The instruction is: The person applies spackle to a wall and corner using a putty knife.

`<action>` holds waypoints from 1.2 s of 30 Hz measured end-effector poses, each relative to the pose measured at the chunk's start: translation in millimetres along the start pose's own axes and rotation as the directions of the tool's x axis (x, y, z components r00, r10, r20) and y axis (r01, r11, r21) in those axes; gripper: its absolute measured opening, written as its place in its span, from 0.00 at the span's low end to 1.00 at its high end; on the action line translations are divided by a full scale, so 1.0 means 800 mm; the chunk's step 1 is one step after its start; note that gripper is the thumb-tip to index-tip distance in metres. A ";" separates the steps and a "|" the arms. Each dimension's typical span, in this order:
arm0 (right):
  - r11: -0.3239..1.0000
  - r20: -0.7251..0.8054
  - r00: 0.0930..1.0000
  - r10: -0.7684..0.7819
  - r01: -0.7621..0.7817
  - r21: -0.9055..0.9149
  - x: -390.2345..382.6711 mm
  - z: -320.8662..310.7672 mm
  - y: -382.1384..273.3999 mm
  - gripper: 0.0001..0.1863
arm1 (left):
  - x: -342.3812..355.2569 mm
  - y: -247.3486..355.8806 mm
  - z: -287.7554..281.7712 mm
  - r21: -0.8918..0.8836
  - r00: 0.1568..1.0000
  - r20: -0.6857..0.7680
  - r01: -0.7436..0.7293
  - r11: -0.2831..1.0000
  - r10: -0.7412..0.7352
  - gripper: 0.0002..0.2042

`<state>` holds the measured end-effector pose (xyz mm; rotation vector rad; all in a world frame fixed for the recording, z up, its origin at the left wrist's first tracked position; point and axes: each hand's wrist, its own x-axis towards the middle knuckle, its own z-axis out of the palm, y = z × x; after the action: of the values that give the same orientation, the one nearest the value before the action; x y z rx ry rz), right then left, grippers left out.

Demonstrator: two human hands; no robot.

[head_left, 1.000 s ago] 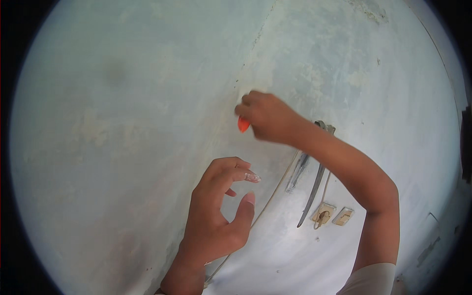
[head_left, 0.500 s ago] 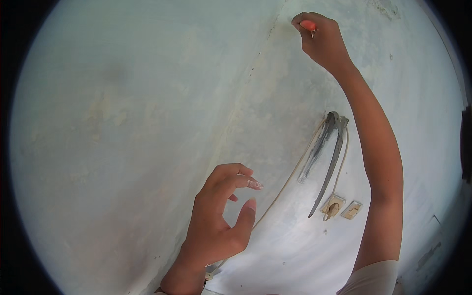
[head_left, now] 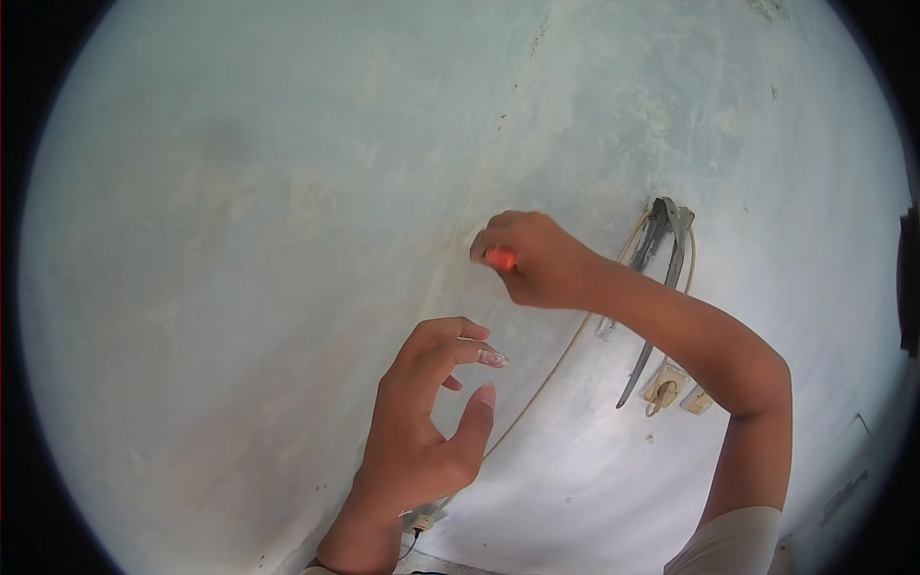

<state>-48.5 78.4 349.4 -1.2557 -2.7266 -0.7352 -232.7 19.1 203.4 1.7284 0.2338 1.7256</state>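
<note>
My right hand (head_left: 537, 259) is closed around a tool with an orange-red handle (head_left: 501, 258). Only the handle's end shows; its working end is hidden by my fingers. That hand is up against the pale blue-green wall (head_left: 287, 287), close to the wall's corner line. Lower and to the left, my left hand (head_left: 426, 412) has its fingers curved and the thumb apart, with nothing between them. White residue coats one fingertip.
Right of my hands, a dark metal bracket (head_left: 677, 251) hangs on the wall with a pale cable (head_left: 541, 388) running down from it. Below are a socket with a plug (head_left: 664, 388) and a second wall plate (head_left: 698, 401). A small cable connector (head_left: 419, 523) lies beside my left wrist.
My right hand has come down and to the left along the wall with the orange-handled tool, its elbow bending more. My left hand has stayed nearly still. The view has shifted slightly.
</note>
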 end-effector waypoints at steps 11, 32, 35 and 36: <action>0.867 -0.508 0.828 -0.239 -0.054 -0.496 0.014 -0.128 0.068 0.20 | -0.009 -0.001 0.005 -0.004 0.997 0.041 0.071 0.997 -0.071 0.15; 0.990 -0.458 0.878 0.139 -0.137 0.036 0.000 -0.076 0.030 0.13 | -0.027 -0.015 0.005 0.010 0.989 0.112 0.096 0.995 -0.097 0.16; 0.957 -0.495 0.867 -0.060 -0.092 -0.277 0.003 -0.065 0.032 0.15 | -0.030 -0.017 0.004 -0.024 0.989 0.104 0.111 0.993 -0.108 0.15; 0.904 -0.450 0.880 -0.149 -0.063 -0.422 0.003 -0.051 0.036 0.16 | -0.031 -0.019 0.004 -0.028 0.989 0.095 0.112 0.993 -0.109 0.15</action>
<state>-34.9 78.1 397.3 -0.8967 -2.2604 -1.4871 -227.7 15.3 175.0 1.7336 0.2526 1.5567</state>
